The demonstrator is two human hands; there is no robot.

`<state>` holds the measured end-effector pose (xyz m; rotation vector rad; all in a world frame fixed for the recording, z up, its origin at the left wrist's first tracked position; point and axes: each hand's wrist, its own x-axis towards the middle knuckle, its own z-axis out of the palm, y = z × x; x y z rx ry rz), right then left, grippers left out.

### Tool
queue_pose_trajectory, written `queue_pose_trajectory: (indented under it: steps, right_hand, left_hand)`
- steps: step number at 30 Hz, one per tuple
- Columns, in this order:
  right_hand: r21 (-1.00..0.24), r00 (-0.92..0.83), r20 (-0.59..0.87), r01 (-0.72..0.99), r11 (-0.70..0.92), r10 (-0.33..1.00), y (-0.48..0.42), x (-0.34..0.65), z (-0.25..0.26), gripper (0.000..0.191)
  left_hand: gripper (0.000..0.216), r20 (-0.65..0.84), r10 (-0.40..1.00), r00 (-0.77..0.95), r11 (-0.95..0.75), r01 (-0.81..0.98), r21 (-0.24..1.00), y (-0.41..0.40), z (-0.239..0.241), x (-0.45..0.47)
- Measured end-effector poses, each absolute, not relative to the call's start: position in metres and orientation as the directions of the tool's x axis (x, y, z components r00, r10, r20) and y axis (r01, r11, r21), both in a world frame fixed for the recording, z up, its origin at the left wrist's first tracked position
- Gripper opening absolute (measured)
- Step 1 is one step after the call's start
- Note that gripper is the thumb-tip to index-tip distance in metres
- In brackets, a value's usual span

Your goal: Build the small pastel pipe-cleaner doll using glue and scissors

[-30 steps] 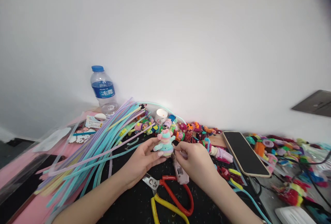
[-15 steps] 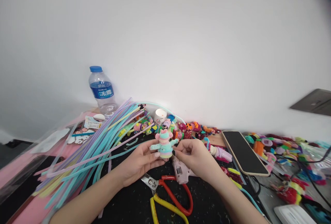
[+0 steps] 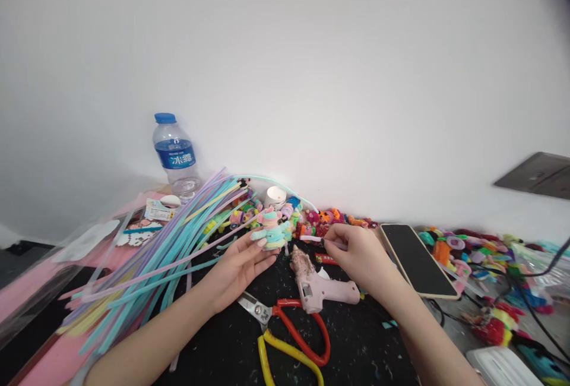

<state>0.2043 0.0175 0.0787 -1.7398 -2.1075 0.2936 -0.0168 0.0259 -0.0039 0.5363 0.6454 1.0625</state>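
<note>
A small pipe-cleaner doll (image 3: 272,233) in pink, mint and pale yellow is held upright by my left hand (image 3: 240,270), thumb against its lower body. My right hand (image 3: 356,255) is closed in a pinch on a short lilac pipe cleaner (image 3: 314,238), whose free end points left toward the doll. Between and below my hands lies a pale pink glue gun (image 3: 323,290), its nozzle browned. Scissors (image 3: 294,326) with one red and one yellow handle rest partly open, the red loop against the glue gun.
Long pastel pipe cleaners (image 3: 178,261) are heaped on the left, near a water bottle (image 3: 175,157). Behind my hands stand a paper cup (image 3: 275,197) and several colourful dolls. A phone (image 3: 418,260) lies right, beside more fuzzy pieces, cables and a white device (image 3: 501,365).
My right hand has moved right, away from the doll, and a lilac pipe cleaner now shows in its fingers. My left hand has shifted slightly up and left with the doll. The glue gun is uncovered.
</note>
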Motion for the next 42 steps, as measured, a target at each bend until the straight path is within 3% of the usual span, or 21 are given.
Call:
queue_pose_trajectory:
  steps: [5,18,25,31,37,42]
  right_hand:
    - [-0.198,-0.154,0.096,0.965,0.171,0.983,0.025,0.209,0.067,0.019]
    - [0.032,-0.159,0.095,0.987,0.157,0.983,0.032,0.211,0.056,0.022]
    - [-0.014,-0.177,0.07,0.984,0.178,0.982,0.022,0.212,0.075,0.025]
    - [-0.207,-0.131,0.117,0.966,0.153,0.984,0.018,0.214,0.081,0.035]
    - [-0.259,-0.173,0.112,0.946,0.197,0.978,0.016,0.216,0.084,0.04]
    - [-0.248,-0.336,-0.096,0.92,0.304,0.937,-0.009,0.222,0.079,0.047]
  left_hand:
    - [0.013,-0.225,0.913,0.34,0.399,-0.632,0.664,0.026,-0.005,-0.018]
    - [0.017,-0.253,0.896,0.366,0.432,-0.587,0.685,0.023,-0.001,-0.015]
    - [0.02,-0.249,0.897,0.366,0.428,-0.577,0.696,0.023,0.0,-0.013]
    - [0.02,-0.252,0.894,0.371,0.433,-0.565,0.702,0.022,0.002,-0.013]
    - [0.023,-0.235,0.896,0.377,0.423,-0.56,0.713,0.021,0.0,-0.013]
    - [0.033,-0.241,0.894,0.377,0.425,-0.545,0.723,0.021,0.0,-0.014]
